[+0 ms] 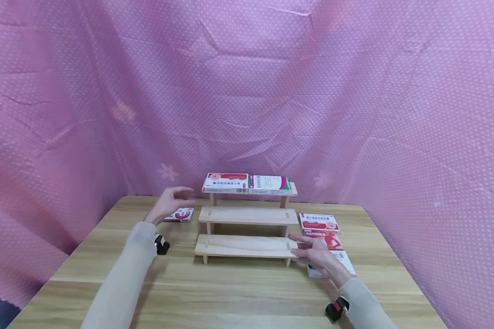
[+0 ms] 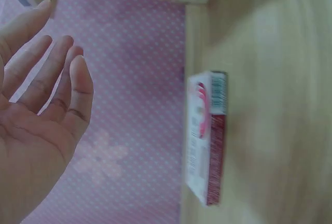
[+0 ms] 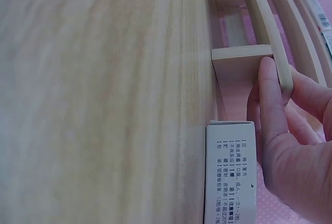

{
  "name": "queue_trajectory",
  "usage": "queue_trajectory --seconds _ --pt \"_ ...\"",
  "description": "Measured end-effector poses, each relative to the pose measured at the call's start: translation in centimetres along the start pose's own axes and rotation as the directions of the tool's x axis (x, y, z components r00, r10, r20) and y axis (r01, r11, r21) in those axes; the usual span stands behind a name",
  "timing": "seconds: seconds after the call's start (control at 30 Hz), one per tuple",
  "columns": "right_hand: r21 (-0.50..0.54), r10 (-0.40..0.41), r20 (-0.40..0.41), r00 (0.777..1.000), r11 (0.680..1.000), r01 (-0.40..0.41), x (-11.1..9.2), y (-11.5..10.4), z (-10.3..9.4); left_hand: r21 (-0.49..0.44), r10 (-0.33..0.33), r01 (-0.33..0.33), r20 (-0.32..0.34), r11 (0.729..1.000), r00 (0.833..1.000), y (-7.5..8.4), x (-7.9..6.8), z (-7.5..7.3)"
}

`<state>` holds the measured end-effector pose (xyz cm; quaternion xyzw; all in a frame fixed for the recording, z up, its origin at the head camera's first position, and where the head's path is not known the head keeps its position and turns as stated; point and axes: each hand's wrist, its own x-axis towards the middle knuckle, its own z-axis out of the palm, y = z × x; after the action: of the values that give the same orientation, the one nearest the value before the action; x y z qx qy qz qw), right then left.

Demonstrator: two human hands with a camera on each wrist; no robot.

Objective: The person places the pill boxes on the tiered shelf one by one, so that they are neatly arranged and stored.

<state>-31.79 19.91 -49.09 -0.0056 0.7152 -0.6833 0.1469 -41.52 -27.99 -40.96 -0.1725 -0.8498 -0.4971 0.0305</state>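
A three-step wooden display stand [image 1: 247,246] stands on the table. My right hand [image 1: 319,257] pinches the right end of its lowest step; in the right wrist view the thumb is on one face of the board [image 3: 282,73] and fingers on the other, beside the leg. My left hand [image 1: 174,202] is held in the air left of the stand, fingers spread and nothing in it. Just beyond and below it lies a white and red medicine box [image 2: 202,141], partly hidden by that hand in the head view. Two medicine boxes, one red and white [image 1: 226,183], one white and green [image 1: 269,183], lie on the top step.
Right of the stand, a row of medicine boxes lies on the table: a white and red one [image 1: 319,222], a red one [image 1: 329,240] and a white one [image 1: 343,260] partly behind my right hand. A pink dotted cloth [image 1: 247,91] hangs around the table's back and sides.
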Motion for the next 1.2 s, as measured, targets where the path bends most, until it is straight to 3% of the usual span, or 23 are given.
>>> queue_trajectory --seconds 0.33,0.63,0.8,1.1,1.2 --pt "-0.011 0.01 0.023 1.0 1.0 -0.01 0.0 0.2 0.0 0.072 -0.083 0.088 -0.072 0.994 0.994 -4.4 -2.1 -0.6" --pt "-0.005 0.003 0.006 1.0 1.0 -0.003 0.0 0.0 -0.2 0.13 -0.193 0.209 -0.126 0.969 0.973 -7.3 -2.9 -1.3" --pt "-0.002 0.013 0.004 1.0 1.0 -0.013 -0.1 0.0 -0.1 0.137 -0.25 0.264 -0.111 0.955 0.962 -8.5 -2.8 -1.3" --pt "-0.008 0.01 0.0 1.0 1.0 -0.01 -0.1 0.0 0.0 0.263 -0.296 0.297 -0.044 0.918 0.954 -9.2 -3.4 -0.9" --pt "-0.015 0.008 -0.001 1.0 1.0 -0.008 -0.1 0.0 -0.1 0.285 -0.265 0.268 -0.05 0.92 0.963 -9.4 -3.4 -0.9"
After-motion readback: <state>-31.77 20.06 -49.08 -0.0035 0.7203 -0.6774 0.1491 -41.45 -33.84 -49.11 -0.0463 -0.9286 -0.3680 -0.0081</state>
